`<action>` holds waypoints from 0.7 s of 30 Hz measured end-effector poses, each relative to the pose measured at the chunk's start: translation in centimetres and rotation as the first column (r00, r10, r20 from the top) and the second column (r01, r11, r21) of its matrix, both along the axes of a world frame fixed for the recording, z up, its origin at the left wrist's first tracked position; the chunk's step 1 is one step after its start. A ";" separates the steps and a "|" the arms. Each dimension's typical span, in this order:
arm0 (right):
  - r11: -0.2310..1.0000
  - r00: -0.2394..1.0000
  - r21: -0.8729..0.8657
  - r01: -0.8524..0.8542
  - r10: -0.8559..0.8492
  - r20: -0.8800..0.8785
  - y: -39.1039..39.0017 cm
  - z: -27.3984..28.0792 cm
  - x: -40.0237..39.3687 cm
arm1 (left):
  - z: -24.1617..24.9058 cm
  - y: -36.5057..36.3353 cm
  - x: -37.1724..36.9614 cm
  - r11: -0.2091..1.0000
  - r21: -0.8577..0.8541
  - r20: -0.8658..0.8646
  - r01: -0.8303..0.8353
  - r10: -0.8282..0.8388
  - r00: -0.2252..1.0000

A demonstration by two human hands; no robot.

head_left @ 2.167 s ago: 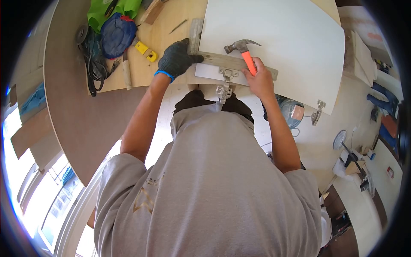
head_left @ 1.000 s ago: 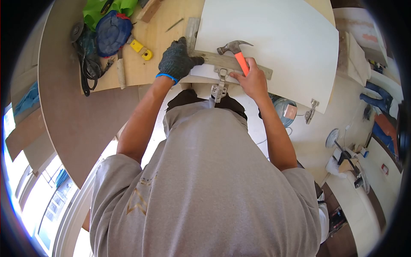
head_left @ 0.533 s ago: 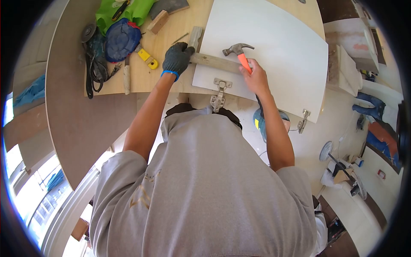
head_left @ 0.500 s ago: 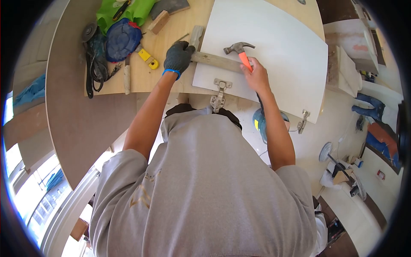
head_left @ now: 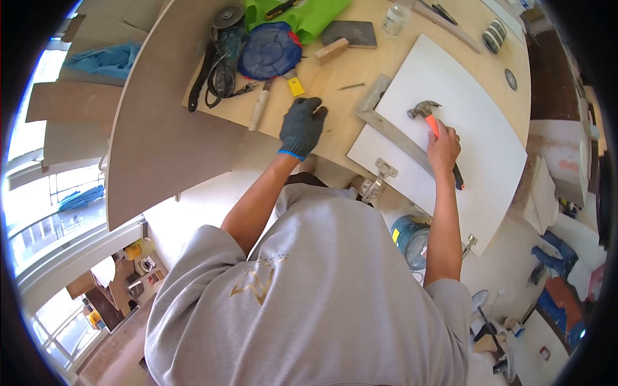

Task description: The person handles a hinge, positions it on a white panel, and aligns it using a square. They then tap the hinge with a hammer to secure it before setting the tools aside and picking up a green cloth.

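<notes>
My left hand (head_left: 302, 127), in a dark knit glove with a blue cuff, is over the bench's front edge with its fingers slightly apart and nothing visible in them. Just beyond its fingertips lies a yellow-ended tool (head_left: 295, 86); a wooden-handled tool (head_left: 259, 109) is to its left. My bare right hand (head_left: 443, 149) grips a claw hammer (head_left: 432, 119) by its orange and black handle, head pointing away. Beneath the hammer, a white panel (head_left: 479, 122) bears a long wooden strip (head_left: 402, 141), which meets a shorter piece (head_left: 373, 94) at a corner.
An angle grinder (head_left: 226, 48), a blue bundle (head_left: 269, 51), green fabric (head_left: 315, 16), a wood block (head_left: 332, 51) and a dark slab (head_left: 349, 34) lie on the bench. Metal hinges (head_left: 385, 169) are on the panel's near edge. A blue-green container (head_left: 411, 241) stands below.
My left hand has let go of the wood and moved toward the yellow-ended tool. My right hand still holds the hammer, now off the strip. The view has turned left.
</notes>
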State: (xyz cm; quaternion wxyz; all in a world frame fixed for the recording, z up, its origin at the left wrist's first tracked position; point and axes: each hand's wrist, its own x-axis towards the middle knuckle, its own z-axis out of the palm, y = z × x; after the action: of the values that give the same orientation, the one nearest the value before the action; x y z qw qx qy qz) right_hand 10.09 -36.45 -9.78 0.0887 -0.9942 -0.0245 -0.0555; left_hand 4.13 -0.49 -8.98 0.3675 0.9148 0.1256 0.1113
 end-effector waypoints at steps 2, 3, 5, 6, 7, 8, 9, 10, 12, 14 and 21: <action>0.997 0.989 -0.042 -0.063 0.068 0.133 1.3 0.7 -0.6 | -0.8 3.0 -0.7 0.999 0.009 0.068 -0.052 0.051 0.996; 0.987 0.978 0.070 -0.143 0.130 0.166 2.6 1.1 -1.2 | -0.8 4.2 -1.0 0.996 0.047 0.067 -0.075 0.072 0.995; 0.914 0.941 0.276 -0.297 0.231 0.246 5.4 1.8 -2.4 | -1.0 6.0 -1.5 0.987 0.117 -0.006 -0.112 0.114 0.993; 0.882 0.949 0.354 -0.312 0.269 0.165 6.8 1.4 -3.0 | -0.7 5.9 -1.5 0.990 0.109 -0.018 -0.093 0.096 0.995; 0.846 0.947 0.431 -0.316 0.309 0.088 8.1 0.9 -3.6 | 0.2 5.6 -1.6 0.992 0.099 -0.027 -0.072 0.075 0.997; 0.824 0.932 0.439 -0.359 0.342 0.119 9.7 0.8 -3.6 | 1.0 5.3 -1.3 0.995 0.091 -0.035 -0.049 0.052 0.998; 0.800 0.916 0.447 -0.399 0.373 0.150 11.5 0.6 -3.1 | 1.5 4.7 -0.7 0.998 0.064 -0.019 -0.006 0.007 1.000; 0.808 0.899 0.400 -0.433 0.419 0.126 13.0 0.8 -2.1 | 1.9 3.8 -0.1 0.998 0.038 -0.006 0.040 -0.040 0.999; 0.828 0.866 0.254 -0.500 0.478 0.150 16.1 0.5 1.0 | 1.6 1.9 0.6 0.985 -0.042 0.042 0.166 -0.164 0.986; 0.846 0.845 0.073 -0.528 0.513 0.152 18.6 0.3 4.1 | 1.2 0.0 0.2 0.954 -0.041 -0.040 0.296 -0.297 0.954; 0.791 0.790 0.094 -0.604 0.610 -0.063 19.6 0.6 8.3 | 0.7 -4.8 -5.6 0.865 -0.126 -0.232 0.485 -0.501 0.834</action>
State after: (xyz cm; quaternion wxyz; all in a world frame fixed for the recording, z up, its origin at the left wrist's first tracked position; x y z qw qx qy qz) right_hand 18.40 -16.87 -9.19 0.1370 -0.9314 -0.3366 0.0200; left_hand -1.48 -5.29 -8.30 0.3925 0.9108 -0.0643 -0.1106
